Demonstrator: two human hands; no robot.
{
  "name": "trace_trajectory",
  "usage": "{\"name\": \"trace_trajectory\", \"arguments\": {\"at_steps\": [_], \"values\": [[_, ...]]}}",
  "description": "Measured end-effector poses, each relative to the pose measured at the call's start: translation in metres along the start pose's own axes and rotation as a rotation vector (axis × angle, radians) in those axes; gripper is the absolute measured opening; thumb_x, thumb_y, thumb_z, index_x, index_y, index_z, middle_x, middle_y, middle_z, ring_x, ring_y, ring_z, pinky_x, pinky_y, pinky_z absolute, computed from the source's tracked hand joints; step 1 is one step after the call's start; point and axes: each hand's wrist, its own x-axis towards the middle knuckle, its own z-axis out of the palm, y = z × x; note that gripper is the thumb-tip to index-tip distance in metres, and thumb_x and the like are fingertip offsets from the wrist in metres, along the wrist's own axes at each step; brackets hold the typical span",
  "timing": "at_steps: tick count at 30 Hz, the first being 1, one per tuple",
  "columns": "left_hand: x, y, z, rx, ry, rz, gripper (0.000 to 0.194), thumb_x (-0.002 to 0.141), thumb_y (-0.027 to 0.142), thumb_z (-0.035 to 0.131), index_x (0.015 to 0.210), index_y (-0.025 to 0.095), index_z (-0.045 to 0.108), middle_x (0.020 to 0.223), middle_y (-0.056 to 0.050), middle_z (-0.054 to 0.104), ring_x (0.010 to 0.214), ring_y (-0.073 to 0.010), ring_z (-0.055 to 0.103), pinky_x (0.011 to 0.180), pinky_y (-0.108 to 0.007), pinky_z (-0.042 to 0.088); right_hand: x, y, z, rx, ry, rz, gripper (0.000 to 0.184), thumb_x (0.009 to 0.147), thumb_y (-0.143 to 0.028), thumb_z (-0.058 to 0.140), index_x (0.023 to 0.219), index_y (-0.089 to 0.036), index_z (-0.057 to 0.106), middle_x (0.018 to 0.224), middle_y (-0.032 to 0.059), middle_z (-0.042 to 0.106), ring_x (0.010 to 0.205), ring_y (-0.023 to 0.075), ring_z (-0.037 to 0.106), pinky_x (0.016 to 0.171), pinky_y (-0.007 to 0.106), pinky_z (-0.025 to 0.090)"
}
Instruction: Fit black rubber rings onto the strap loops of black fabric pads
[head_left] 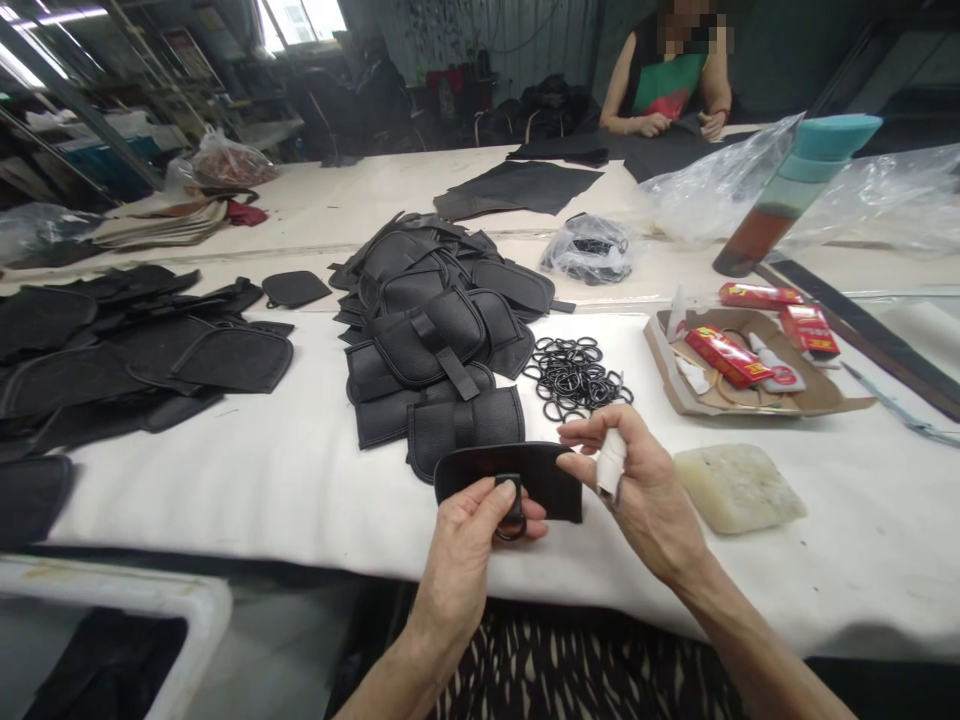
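My left hand (476, 535) grips a black leather-like pouch panel (469, 468). Its thumb presses a short strap loop (509, 492), from which a black D-shaped ring (512, 531) hangs. At the panel's right end is my right hand (637, 480), fingers apart, with the thumb tip overlapping the panel's corner; whether it touches is unclear. White wrapping (611, 462) covers one of its fingers. Just beyond that hand lies a heap of loose black rings (574, 375). Behind the held panel, similar black pouches (427, 335) are piled up, some with straps.
More black pieces (225, 355) are stacked at left. On the right sit a cardboard tray (675, 385) with red-yellow boxes and small glue-like bottles, a yellowish block (739, 487), scissors (900, 405) and a leaning bottle (795, 195). Across the table a person (667, 90) handles dark material.
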Motion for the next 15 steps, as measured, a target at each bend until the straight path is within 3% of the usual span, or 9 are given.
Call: {"name": "trace_trajectory", "arguments": {"at_steps": [4, 10, 15], "values": [[0.004, 0.003, 0.001, -0.095, 0.074, -0.024, 0.024, 0.076, 0.035, 0.063, 0.074, 0.011, 0.066, 0.068, -0.007, 0.070, 0.058, -0.0145, 0.064, 0.063, -0.025, 0.048, -0.015, 0.001, -0.028, -0.050, 0.125, -0.014, 0.025, 0.078, -0.038, 0.064, 0.089, -0.024, 0.048, 0.095, 0.0052, 0.067, 0.089, 0.0221, 0.062, 0.079, 0.039, 0.049], [0.007, 0.005, -0.002, -0.338, 0.139, -0.036, 0.020, 0.072, 0.030, 0.068, 0.076, 0.011, 0.066, 0.068, -0.006, 0.071, 0.059, -0.0132, 0.065, 0.066, -0.025, 0.051, -0.041, 0.005, -0.066, 0.043, 0.305, 0.021, 0.026, 0.076, -0.044, 0.064, 0.089, -0.025, 0.052, 0.079, 0.0066, 0.071, 0.072, 0.0262, 0.068, 0.064, 0.036, 0.054], [0.009, 0.002, -0.001, -0.254, 0.146, -0.008, 0.021, 0.074, 0.032, 0.067, 0.075, 0.011, 0.066, 0.069, -0.006, 0.071, 0.059, -0.0138, 0.065, 0.065, -0.026, 0.051, -0.060, 0.018, -0.088, 0.002, 0.379, 0.046, 0.029, 0.078, -0.049, 0.058, 0.097, -0.027, 0.057, 0.075, 0.0070, 0.071, 0.068, 0.0282, 0.066, 0.061, 0.039, 0.051]]}}
